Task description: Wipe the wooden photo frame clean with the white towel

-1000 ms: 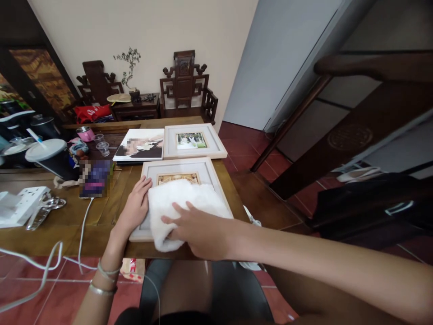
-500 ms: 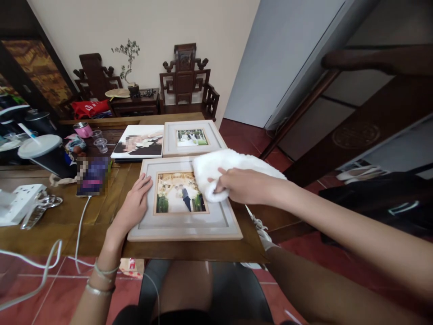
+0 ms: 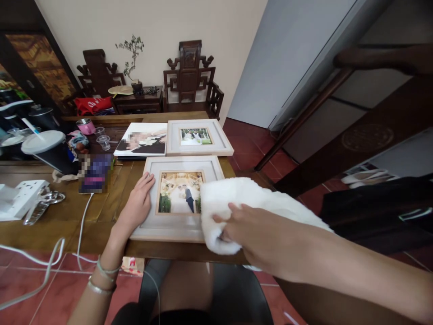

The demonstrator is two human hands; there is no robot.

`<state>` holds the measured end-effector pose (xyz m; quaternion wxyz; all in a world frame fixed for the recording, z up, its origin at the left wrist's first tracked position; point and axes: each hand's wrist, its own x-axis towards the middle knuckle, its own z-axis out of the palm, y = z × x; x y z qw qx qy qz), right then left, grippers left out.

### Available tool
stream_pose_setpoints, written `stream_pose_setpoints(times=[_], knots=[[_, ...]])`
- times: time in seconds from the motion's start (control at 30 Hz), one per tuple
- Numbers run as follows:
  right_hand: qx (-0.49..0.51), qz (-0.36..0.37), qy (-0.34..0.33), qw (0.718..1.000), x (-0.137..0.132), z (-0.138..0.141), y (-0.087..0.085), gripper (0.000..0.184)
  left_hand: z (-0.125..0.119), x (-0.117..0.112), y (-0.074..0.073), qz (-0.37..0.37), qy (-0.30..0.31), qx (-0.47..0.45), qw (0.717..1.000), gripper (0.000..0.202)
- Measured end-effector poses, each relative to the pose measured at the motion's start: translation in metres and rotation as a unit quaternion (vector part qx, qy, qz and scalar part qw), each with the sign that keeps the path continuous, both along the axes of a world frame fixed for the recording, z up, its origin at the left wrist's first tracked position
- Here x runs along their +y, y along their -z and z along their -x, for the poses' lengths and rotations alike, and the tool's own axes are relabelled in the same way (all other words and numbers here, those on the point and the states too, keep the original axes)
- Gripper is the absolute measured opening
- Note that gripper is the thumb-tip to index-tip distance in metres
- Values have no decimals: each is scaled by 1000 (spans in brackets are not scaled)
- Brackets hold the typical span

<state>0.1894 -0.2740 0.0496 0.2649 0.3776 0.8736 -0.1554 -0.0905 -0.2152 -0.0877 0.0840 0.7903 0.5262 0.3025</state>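
A light wooden picture frame (image 3: 184, 232) with a grey-white mat lies flat near the table's front edge. Inside it is a photo (image 3: 179, 193) of a couple before a flowered arch. My left hand (image 3: 139, 201) rests along the frame's left side, its fingers laid out on the border and its thumb hardly visible. A fluffy white cloth (image 3: 233, 198) is gripped in my right hand (image 3: 243, 230). It covers the frame's lower right corner, and its loose end trails right under my forearm.
Behind lie a second framed photo (image 3: 199, 135) and a photo album (image 3: 144, 140). At left are a phone (image 3: 96, 174) on a cable, a lidded cup (image 3: 47, 149), a power strip (image 3: 29, 196) and a hair clip (image 3: 43, 203). A wooden chair (image 3: 338, 131) stands right.
My right hand has drawn the cloth down and toward me, from the frame's upper right side to its lower right corner. My left hand stays on the left side.
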Motion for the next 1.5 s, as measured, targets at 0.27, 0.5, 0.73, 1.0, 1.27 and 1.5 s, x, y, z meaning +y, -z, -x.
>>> stream_pose_setpoints(times=[0.27,0.5,0.73,1.0,1.27,1.5], knots=[[122,-191,-54,972,66,58,47,66,-10,-11,-15,51,-19,-74,996,58],[135,-252,-114,951,84,109,69,37,-9,-15,-21,56,-4,-135,989,68],[204,-155,-192,947,17,85,62,38,-6,-14,-15,74,18,-146,986,70],[156,-175,-118,965,75,81,54,49,-9,-11,-12,103,-10,-50,993,59],[235,-230,-154,932,134,105,47,61,-10,-6,-15,18,20,-6,1000,47],[176,-167,-69,968,135,78,48,53,-4,-6,-6,6,22,-8,1000,53]])
